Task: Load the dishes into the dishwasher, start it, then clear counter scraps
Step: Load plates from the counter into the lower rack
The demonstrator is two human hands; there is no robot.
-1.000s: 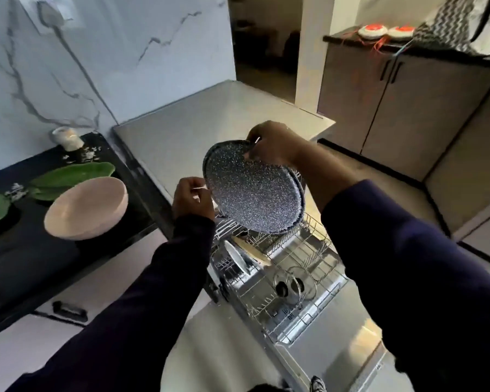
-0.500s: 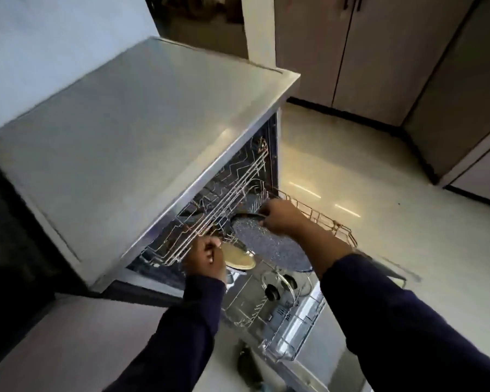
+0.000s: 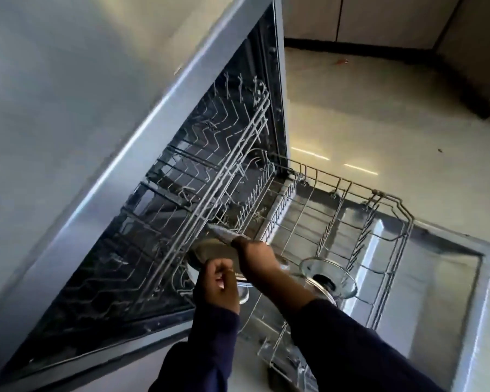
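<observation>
The dishwasher point(image 3: 142, 154) stands open with its lower rack point(image 3: 405, 210) pulled out over the lowered door point(image 3: 441, 292). My right hand point(image 3: 256, 260) grips the dark speckled plate point(image 3: 224, 233), which is seen edge-on and tilted, at the back left of the lower rack, just under the upper rack point(image 3: 238, 154). My left hand point(image 3: 218, 282) is curled into a fist right beside it, over a beige dish point(image 3: 210, 249) that stands in the rack; nothing shows in its grip. A glass lid point(image 3: 327, 275) with a dark knob lies in the rack to the right of my hands.
The dishwasher's flat steel top point(image 3: 68, 108) fills the left of the view. Pale glossy floor point(image 3: 379, 123) runs to the right, with brown cabinets point(image 3: 379, 18) beyond it. The right half of the lower rack holds only its wire tines.
My head has dropped closer to the dishwasher. The right hand has brought the speckled plate down from above the counter into the lower rack, turning it on edge. The left hand followed alongside.
</observation>
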